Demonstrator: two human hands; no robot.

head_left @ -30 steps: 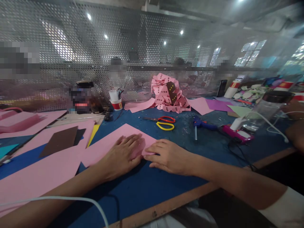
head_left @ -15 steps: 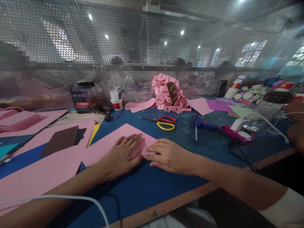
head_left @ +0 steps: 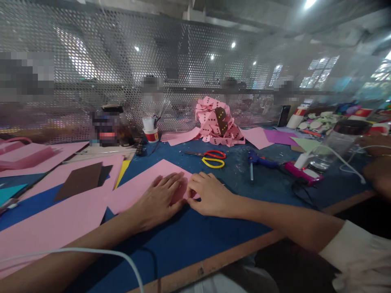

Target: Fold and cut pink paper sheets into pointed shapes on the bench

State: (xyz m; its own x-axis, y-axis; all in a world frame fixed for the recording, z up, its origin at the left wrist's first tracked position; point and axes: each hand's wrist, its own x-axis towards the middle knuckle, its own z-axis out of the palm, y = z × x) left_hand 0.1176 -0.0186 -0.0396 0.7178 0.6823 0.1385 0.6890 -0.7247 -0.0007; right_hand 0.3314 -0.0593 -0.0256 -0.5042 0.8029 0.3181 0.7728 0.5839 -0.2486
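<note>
A pink craft sheet (head_left: pixel 137 185) lies at an angle on the blue tabletop in front of me. My left hand (head_left: pixel 163 199) rests flat on it, fingers stretched out. At the sheet's right corner my right hand (head_left: pixel 210 195) has curled fingers, thumb and fingertips pinched on the edge, which seems slightly lifted there. The fingers partly hide that corner. Beyond my hands lie scissors (head_left: pixel 214 158) with one red and one yellow handle loop, and a blue glue gun (head_left: pixel 262 160) with a glue stick.
Pink sheets (head_left: pixel 45 219) and a brown piece (head_left: pixel 79 181) are spread at left. Farther back stand a paper cup (head_left: pixel 150 135) and a pile of dotted pink pieces (head_left: pixel 210 118). To the right are a magenta power strip (head_left: pixel 305 173), a clear jar (head_left: pixel 330 142) and another person's arm (head_left: pixel 377 171).
My right hand has gone from lying with fingers extended on the sheet's corner to curled fingers pinching its edge. My left hand has stayed flat in place.
</note>
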